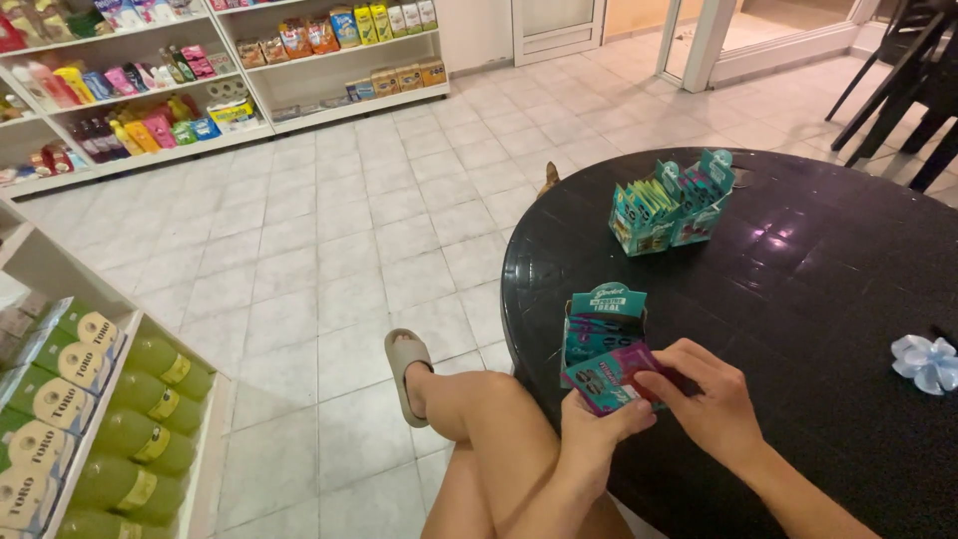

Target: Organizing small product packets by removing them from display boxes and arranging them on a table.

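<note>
We've got both hands on a small stack of purple packets (611, 379) at the near tabletop (798, 299) edge: left hand (589, 424) pinches beneath, right hand (704, 394) pinches its right end. The teal display box (604, 321) stands just behind, touching.

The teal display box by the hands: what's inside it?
The teal display box stands open at the black table's edge. Its inside looks dark; contents cannot be made out. The packets held by both hands cover its lower front.
</note>
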